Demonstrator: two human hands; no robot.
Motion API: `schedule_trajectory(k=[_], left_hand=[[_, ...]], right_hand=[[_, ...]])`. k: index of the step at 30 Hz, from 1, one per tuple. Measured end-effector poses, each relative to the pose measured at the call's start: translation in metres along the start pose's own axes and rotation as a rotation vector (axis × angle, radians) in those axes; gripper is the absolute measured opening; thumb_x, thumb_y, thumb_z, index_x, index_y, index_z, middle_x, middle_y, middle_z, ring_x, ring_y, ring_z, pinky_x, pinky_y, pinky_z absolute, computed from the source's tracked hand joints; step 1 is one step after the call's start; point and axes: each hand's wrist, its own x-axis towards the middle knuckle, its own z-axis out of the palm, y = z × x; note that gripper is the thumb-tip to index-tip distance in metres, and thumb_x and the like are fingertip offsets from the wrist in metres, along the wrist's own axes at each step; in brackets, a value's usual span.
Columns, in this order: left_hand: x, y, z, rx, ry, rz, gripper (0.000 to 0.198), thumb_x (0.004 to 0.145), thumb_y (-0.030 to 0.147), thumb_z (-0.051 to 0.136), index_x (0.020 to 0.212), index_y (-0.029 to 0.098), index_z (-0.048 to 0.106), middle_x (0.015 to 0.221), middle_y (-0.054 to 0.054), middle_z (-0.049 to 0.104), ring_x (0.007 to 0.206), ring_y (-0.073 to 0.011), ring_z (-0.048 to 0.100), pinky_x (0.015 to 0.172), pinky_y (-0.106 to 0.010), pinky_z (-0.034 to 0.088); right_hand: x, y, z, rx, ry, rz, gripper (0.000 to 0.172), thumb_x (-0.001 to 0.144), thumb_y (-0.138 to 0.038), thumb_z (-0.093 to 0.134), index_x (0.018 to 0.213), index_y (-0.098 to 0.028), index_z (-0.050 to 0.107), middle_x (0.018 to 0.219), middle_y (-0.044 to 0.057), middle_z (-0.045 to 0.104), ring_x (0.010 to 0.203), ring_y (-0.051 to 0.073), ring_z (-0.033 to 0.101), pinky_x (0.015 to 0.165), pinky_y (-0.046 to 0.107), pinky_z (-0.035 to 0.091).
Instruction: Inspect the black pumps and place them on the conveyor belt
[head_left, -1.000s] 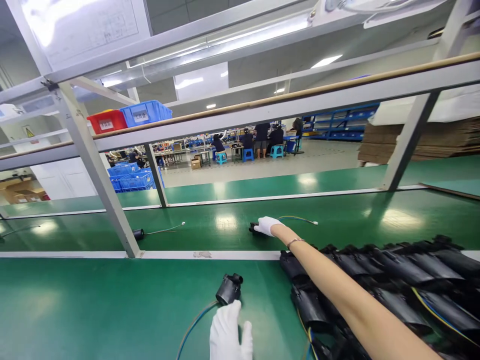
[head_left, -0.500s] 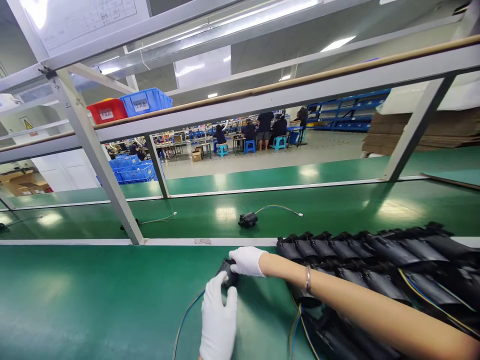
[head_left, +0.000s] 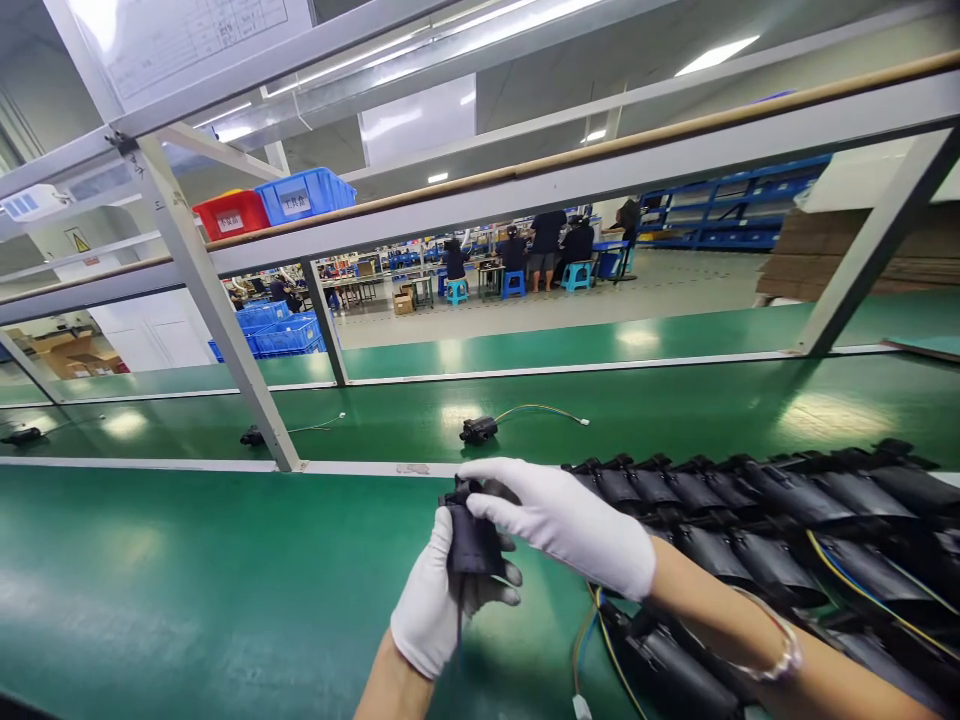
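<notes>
A black cylindrical motor unit [head_left: 474, 540] is held up above the green bench, its bracketed end on top. My left hand [head_left: 431, 600], in a white glove, wraps round it from the left and below, fingertips showing on its right side. My gloved right hand [head_left: 559, 515] grips its upper end from the right, thumb on the front and fingers over the top. A thin dark cable [head_left: 460, 625] hangs from the unit past my left palm. To the right, rows of similar black motor units [head_left: 780, 560] lie close together, partly behind my right forearm.
Beyond the white ledge [head_left: 375, 467], another black unit [head_left: 478, 430] with a thin wire lies on the green belt [head_left: 675, 410], with more farther left. A slanted metal post [head_left: 225, 320] rises at left. Red [head_left: 231, 214] and blue bins [head_left: 306, 195] sit on the shelf. People work far behind.
The motor unit has been lifted and turned upright. My left hand has gone from reaching at it to wrapping round it, and my right hand has shifted over its top. The view has moved slightly.
</notes>
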Motion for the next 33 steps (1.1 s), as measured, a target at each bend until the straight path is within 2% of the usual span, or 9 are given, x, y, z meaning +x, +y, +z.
schedule_trajectory(k=[5,12,17,19,21,24,26,30,33], left_hand=[[-0.008,-0.016,0.013,-0.252,-0.169,-0.023,0.072,0.076,0.077,0.06,0.107,0.012,0.069,0.087,-0.008,0.07,0.055,-0.0131,0.066,0.04,-0.018,0.047],[-0.014,-0.02,0.017,-0.222,-0.258,-0.034,0.075,0.074,0.082,0.056,0.104,0.014,0.068,0.086,-0.005,0.069,0.047,-0.0098,0.06,0.036,-0.017,0.043],[-0.018,-0.021,0.018,-0.068,-0.237,-0.005,0.083,0.072,0.09,0.046,0.103,0.015,0.065,0.086,-0.006,0.067,0.039,-0.0074,0.051,0.033,-0.019,0.038],[-0.017,-0.021,0.017,0.081,-0.188,0.073,0.087,0.069,0.091,0.047,0.104,0.013,0.063,0.091,-0.01,0.068,0.051,-0.0122,0.059,0.046,-0.025,0.049],[-0.015,-0.02,0.017,0.267,-0.059,0.239,0.092,0.059,0.087,0.064,0.115,0.015,0.057,0.102,-0.014,0.067,0.075,-0.0212,0.068,0.072,-0.034,0.058],[-0.015,-0.023,0.017,0.49,0.166,0.47,0.123,0.044,0.065,0.091,0.143,0.024,0.03,0.123,-0.016,0.06,0.108,-0.0303,0.064,0.099,-0.043,0.052],[-0.018,-0.026,0.016,0.577,0.252,0.495,0.135,0.048,0.052,0.094,0.151,0.031,0.01,0.132,-0.016,0.054,0.111,-0.0309,0.063,0.093,-0.043,0.057],[-0.024,-0.031,0.013,0.63,0.282,0.419,0.132,0.058,0.037,0.09,0.154,0.038,-0.002,0.142,-0.016,0.048,0.099,-0.0292,0.066,0.067,-0.037,0.063],[-0.024,-0.031,0.01,0.63,0.283,0.446,0.131,0.06,0.028,0.088,0.153,0.039,-0.004,0.141,-0.015,0.049,0.101,-0.0297,0.066,0.075,-0.041,0.063]], right_hand=[[-0.041,-0.007,-0.014,0.214,0.23,0.035,0.035,0.092,-0.044,0.047,0.106,-0.023,0.071,0.103,0.005,0.077,0.095,0.022,0.072,0.085,0.031,0.057],[-0.064,0.007,-0.01,0.241,0.295,0.11,0.043,0.092,-0.059,0.048,0.094,-0.026,0.075,0.065,0.002,0.069,0.055,0.018,0.062,0.065,0.03,0.056],[-0.066,0.015,-0.009,0.29,0.257,0.078,0.054,0.094,-0.069,0.042,0.086,-0.025,0.071,0.066,0.003,0.066,0.059,0.019,0.061,0.059,0.028,0.05],[-0.066,0.018,-0.008,0.287,0.203,0.044,0.059,0.096,-0.071,0.036,0.079,-0.023,0.067,0.066,0.002,0.064,0.059,0.017,0.059,0.057,0.026,0.046],[-0.065,0.021,-0.007,0.254,0.138,-0.028,0.066,0.097,-0.073,0.027,0.073,-0.021,0.06,0.063,0.002,0.06,0.056,0.015,0.054,0.054,0.025,0.041],[-0.059,0.025,-0.002,0.205,0.068,-0.143,0.073,0.096,-0.076,0.012,0.065,-0.021,0.048,0.059,0.001,0.053,0.052,0.014,0.046,0.051,0.026,0.034],[-0.056,0.028,0.002,0.209,0.036,-0.179,0.072,0.096,-0.075,0.008,0.064,-0.021,0.043,0.057,0.0,0.05,0.051,0.014,0.044,0.05,0.026,0.032],[-0.054,0.034,0.009,0.282,-0.014,-0.184,0.07,0.096,-0.075,0.01,0.066,-0.021,0.042,0.058,0.0,0.051,0.052,0.014,0.044,0.052,0.026,0.031],[-0.054,0.036,0.011,0.353,-0.043,-0.15,0.071,0.094,-0.078,0.012,0.067,-0.021,0.044,0.059,0.0,0.052,0.053,0.014,0.046,0.053,0.026,0.033]])
